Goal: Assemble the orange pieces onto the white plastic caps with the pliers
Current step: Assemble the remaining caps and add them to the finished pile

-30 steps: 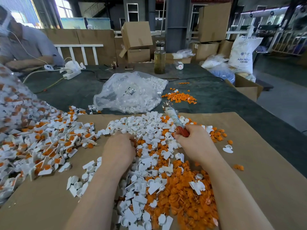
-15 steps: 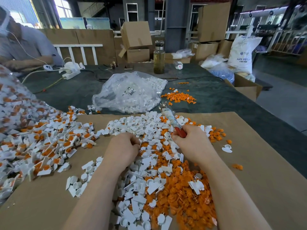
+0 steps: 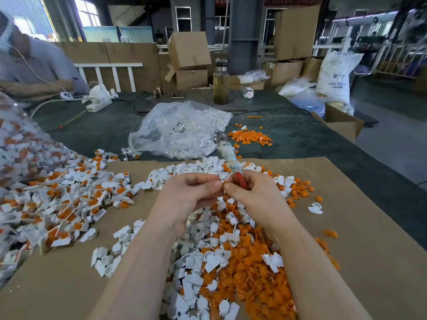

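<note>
Orange pieces [image 3: 245, 280] lie in a thick heap on the brown cardboard [image 3: 369, 262] that covers the table [image 3: 312, 135], mixed with white plastic caps [image 3: 191, 269]. Above this heap the two hands meet, fingertips touching. The left hand [image 3: 184, 199] has curled fingers that pinch something small; what it is, I cannot tell. The right hand [image 3: 256, 199] grips the red handle of the pliers [image 3: 227, 155], which point away towards a clear bag [image 3: 180, 132] of white parts. Finished caps [image 3: 64, 204] lie at the left.
</note>
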A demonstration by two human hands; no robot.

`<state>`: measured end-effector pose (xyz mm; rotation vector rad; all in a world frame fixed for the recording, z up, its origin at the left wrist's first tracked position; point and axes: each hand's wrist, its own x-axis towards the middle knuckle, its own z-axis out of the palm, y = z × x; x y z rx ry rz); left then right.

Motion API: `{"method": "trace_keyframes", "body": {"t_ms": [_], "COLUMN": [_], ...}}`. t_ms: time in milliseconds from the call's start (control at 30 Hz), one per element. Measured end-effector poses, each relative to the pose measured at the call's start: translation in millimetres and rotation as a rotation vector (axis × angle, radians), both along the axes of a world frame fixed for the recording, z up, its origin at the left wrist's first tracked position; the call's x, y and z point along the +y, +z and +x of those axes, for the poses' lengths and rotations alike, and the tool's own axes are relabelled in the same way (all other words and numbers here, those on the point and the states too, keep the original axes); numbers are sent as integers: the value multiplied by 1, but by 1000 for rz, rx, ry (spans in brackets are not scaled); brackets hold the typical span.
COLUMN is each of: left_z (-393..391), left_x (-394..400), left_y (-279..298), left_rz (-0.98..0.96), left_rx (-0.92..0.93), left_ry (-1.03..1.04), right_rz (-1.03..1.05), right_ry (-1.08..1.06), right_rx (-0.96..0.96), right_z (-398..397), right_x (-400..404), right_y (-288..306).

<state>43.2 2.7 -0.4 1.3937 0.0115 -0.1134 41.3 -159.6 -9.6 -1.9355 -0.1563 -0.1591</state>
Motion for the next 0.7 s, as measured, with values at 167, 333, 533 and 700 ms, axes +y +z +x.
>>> {"method": "trace_keyframes", "body": {"t_ms": [167, 333, 533, 700], "left_z": [3, 9, 10, 7], "left_x": [2, 21, 9, 9], "left_y": [-3, -16, -23, -22], "left_rz": [282, 992, 1085, 987], "left_rx": [-65, -121, -43, -22], "left_ry": [130, 214, 96, 170], "right_rz": [4, 23, -23, -45], "right_ry": [-65, -142, -140, -122], "right_rx": [-52, -59, -68, -76], "right_z": [1, 5, 5, 4], "right_x": [1, 1, 1, 1], "right_y": [-2, -4, -5, -6]}}
